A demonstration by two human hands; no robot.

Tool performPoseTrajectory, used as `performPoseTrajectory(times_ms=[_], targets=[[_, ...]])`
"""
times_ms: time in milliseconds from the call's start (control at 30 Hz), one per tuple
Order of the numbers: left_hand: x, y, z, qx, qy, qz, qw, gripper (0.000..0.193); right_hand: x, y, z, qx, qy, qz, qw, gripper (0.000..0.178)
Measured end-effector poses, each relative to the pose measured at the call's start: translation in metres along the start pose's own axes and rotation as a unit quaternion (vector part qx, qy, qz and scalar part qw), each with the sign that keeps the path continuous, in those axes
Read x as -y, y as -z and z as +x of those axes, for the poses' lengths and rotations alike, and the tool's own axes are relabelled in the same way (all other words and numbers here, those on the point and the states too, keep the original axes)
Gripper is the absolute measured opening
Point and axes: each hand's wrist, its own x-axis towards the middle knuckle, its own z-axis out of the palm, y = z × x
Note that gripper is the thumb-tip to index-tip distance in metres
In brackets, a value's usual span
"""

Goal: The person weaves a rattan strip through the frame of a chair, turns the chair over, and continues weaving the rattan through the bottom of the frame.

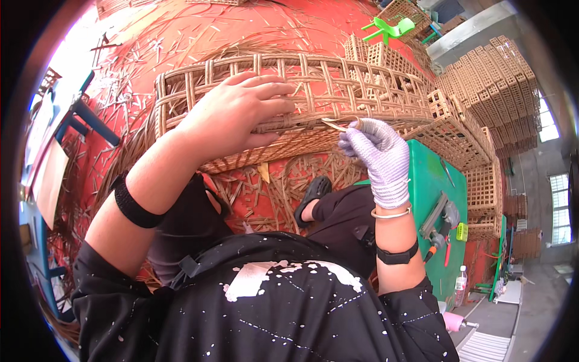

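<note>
A long woven rattan basket (313, 90) lies across in front of me, its openwork side facing up. My bare left hand (244, 108) rests over that side, fingers bent across the weave and thumb lower down, with a braided edge between them. My right hand (374, 145), in a white knitted glove, is closed in a pinch beside the same edge. From its fingertips sticks out a pale thin rattan strip (333, 125), close to the basket's edge. Whether the strip is threaded into the weave I cannot tell.
A green table (443, 163) at my right bears a nail gun (435, 220) and other small tools. Beside it stands a clear bottle (461, 286). Stacked baskets (491, 84) rise at the far right. Offcuts litter the red floor (265, 24), with a green chair (389, 27) at the back.
</note>
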Motion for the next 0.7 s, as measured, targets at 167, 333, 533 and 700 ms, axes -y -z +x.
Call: performPoseTrajectory(times_ms=[167,333,533,700], targets=[[0.000,0.001,0.000,0.000,-0.002,0.000,1.000,0.043,0.010,-0.003,0.001,-0.010,-0.019,0.001,1.000,0.014],[0.002,-0.001,0.000,-0.004,-0.002,-0.001,1.000,0.042,0.019,0.001,0.009,-0.011,-0.064,-0.066,0.996,0.016],[0.004,-0.001,-0.001,-0.009,-0.003,0.000,1.000,0.041,0.017,-0.003,0.011,0.002,-0.053,-0.036,0.998,0.016],[0.005,-0.003,-0.001,-0.012,-0.004,-0.002,1.000,0.042,0.013,-0.002,0.015,0.024,-0.024,-0.043,0.999,0.016]])
